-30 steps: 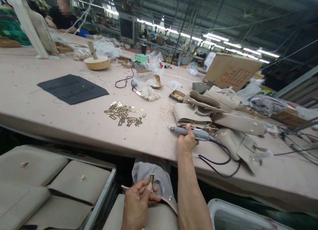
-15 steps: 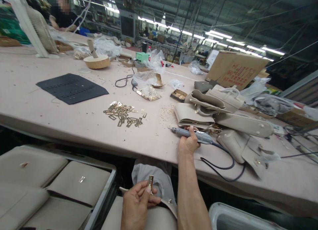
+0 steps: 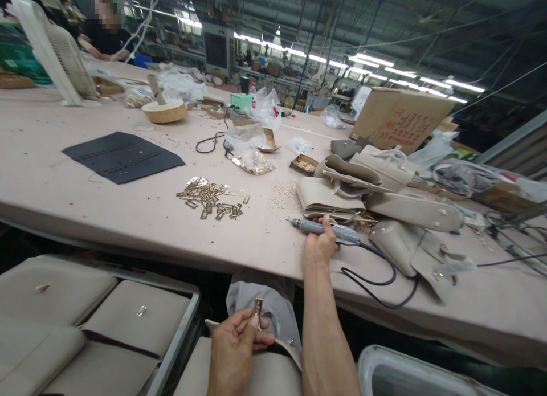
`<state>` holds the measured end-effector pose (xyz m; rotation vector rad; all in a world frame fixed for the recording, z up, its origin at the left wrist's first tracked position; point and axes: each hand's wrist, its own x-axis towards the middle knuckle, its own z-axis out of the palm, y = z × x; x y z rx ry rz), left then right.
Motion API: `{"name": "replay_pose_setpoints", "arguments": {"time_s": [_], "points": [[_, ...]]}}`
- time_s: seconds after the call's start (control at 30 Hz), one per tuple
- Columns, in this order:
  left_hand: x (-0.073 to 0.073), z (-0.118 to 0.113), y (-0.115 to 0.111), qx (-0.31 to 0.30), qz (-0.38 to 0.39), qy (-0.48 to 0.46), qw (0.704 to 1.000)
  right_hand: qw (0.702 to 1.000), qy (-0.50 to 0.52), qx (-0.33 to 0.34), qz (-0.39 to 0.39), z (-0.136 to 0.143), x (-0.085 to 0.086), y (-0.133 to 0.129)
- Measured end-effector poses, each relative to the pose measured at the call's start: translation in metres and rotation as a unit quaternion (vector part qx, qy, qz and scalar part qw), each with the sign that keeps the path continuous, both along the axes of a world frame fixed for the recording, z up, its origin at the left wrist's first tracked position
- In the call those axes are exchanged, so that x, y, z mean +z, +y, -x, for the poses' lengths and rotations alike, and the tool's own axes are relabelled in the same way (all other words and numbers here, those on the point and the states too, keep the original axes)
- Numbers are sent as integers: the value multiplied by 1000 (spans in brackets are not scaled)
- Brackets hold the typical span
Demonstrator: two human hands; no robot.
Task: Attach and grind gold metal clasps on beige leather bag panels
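At the bottom, my left hand point(image 3: 234, 347) is closed, pinching a small gold metal plate point(image 3: 257, 309) upright between thumb and fingers. Just beneath it is a beige leather bag piece point(image 3: 273, 373), its flap edge near my fingers. Further right, my right hand point(image 3: 321, 245) wraps round a grey electric screwdriver point(image 3: 306, 227), whose tip points left over the table. A black cord point(image 3: 391, 265) trails from its back end. A pile of gold metal plates point(image 3: 209, 198) lies on the table left of the screwdriver tip. Small screws point(image 3: 284, 196) are scattered near the tip.
Beige bags point(image 3: 359, 176) are heaped on the table at right, with an open box of small parts point(image 3: 304, 164) beside them. A black sheet point(image 3: 122, 156) lies at left. Below the table edge, a bin point(image 3: 194, 302) holds bag pieces. A person point(image 3: 105, 37) sits at far left.
The view has shifted slightly. Both hands keep their grips on the metal plate and the electric screwdriver, with hardly any movement.
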<state>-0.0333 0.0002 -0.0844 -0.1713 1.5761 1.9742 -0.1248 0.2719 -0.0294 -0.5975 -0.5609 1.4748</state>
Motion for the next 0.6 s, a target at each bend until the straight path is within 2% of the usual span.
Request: {"name": "replay_pose_setpoints", "arguments": {"time_s": [0.33, 0.6], "points": [[3, -4, -8, -16, 4, 9, 1000, 999, 30, 4, 25, -9, 0, -1], [7, -4, -4, 1, 7, 1, 1000, 999, 42, -1, 34, -9, 0, 1]]}}
